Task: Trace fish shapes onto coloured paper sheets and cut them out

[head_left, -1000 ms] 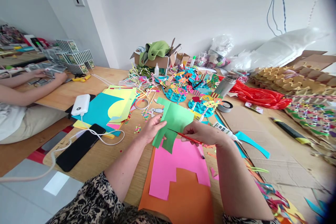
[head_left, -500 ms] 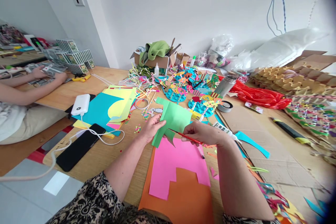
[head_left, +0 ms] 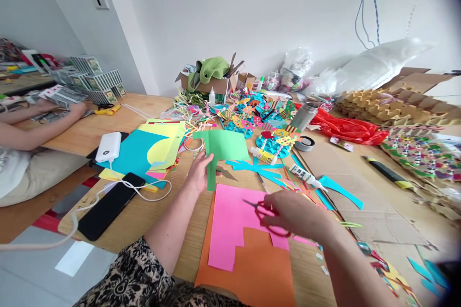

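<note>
Between the thumb and fingers of my left hand point(head_left: 200, 171) is a green sheet of paper point(head_left: 228, 145), cut away along its lower right so a strip hangs down. My right hand point(head_left: 293, 211) grips red-handled scissors point(head_left: 272, 218), their blades pointing left over a pink sheet of paper point(head_left: 230, 213). The scissors are apart from the green sheet. Under the pink sheet, which has pieces cut out of its near edge, lies an orange sheet point(head_left: 262, 268).
To the left are a black phone point(head_left: 110, 206), a cabled white power bank point(head_left: 109, 147) and stacked coloured paper point(head_left: 126, 148). Paper fish decorations point(head_left: 273, 139), a glue bottle point(head_left: 306, 176) and a box cutter point(head_left: 389, 172) lie beyond and right. A co-worker's hands point(head_left: 74, 110) hold cards at far left.
My right hand and the scissors have moved away from the green sheet, toward me and over the pink paper. My left hand has shifted slightly left, turning the green sheet.
</note>
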A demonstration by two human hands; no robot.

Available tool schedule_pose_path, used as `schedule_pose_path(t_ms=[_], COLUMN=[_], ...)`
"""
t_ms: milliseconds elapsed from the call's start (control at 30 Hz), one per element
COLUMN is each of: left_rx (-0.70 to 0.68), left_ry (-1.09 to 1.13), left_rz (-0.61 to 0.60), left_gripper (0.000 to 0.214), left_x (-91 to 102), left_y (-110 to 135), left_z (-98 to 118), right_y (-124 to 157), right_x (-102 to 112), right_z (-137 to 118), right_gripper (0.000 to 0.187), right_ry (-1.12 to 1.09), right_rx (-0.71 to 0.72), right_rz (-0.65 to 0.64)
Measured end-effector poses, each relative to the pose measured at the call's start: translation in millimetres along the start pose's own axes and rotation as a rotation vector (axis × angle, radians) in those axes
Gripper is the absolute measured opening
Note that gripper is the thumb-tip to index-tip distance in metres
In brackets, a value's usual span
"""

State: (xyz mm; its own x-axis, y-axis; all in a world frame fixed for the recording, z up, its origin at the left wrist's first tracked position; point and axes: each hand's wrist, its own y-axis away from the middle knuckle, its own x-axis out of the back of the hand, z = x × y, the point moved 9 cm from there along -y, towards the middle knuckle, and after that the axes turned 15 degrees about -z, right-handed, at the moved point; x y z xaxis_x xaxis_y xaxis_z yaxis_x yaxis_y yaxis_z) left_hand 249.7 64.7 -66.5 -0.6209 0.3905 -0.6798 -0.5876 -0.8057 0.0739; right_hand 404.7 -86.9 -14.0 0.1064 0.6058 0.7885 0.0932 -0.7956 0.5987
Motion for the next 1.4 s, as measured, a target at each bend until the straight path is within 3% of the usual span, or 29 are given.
schedule_pose_path(t_ms=[133,233,400,533,633,900,1067,1200,1400], left_rx=[-0.05,-0.067,-0.074,-0.078,-0.075,-0.091,-0.106,-0.118,-0.106], left_ry=[0.034,0.073,0.128,0.158,0.173,0.201,0.201,0.209,0.234], left_rz=[0.01,0.02,0.026,0.031,0.045,0.063,0.049,0.041,0.068], left_gripper=[0.025,0.02,0.015,0.008,0.009,0.01,0.01,0.009,0.009], left_x=[5.7,7.4,7.2,7.0,8.0,10.2,10.2,12.9,16.8], left_y=[-0.4,1.6,3.2,4.0,5.2,5.7,4.4,3.0,3.2], left_z=[12.5,18.4,21.5,23.0,24.2,26.1,26.3,24.6,21.0], right_y=[-3.1,-1.4,6.0,-9.2,-32.0,-67.2,-74.6,-78.3,-85.7], right_x=[-51.6,-63.0,-23.1,6.3,6.4,-10.6,-6.1,14.1,36.4], right_z=[-27.1,-33.3,-35.6,-47.0,-64.0,-80.8,-63.6,-28.4,20.1], right_gripper=[0.021,0.02,0.02,0.02,0.017,0.026,0.028,0.036,0.026], right_ry=[0.075,0.095,0.013,0.026,0.157,0.425,0.054,-0.256,-0.812], right_rx=[-0.071,-0.104,-0.108,-0.018,0.11,0.202,0.215,0.131,0.109], right_rz=[-0.085,-0.103,0.071,0.262,0.309,0.261,0.288,0.411,0.514])
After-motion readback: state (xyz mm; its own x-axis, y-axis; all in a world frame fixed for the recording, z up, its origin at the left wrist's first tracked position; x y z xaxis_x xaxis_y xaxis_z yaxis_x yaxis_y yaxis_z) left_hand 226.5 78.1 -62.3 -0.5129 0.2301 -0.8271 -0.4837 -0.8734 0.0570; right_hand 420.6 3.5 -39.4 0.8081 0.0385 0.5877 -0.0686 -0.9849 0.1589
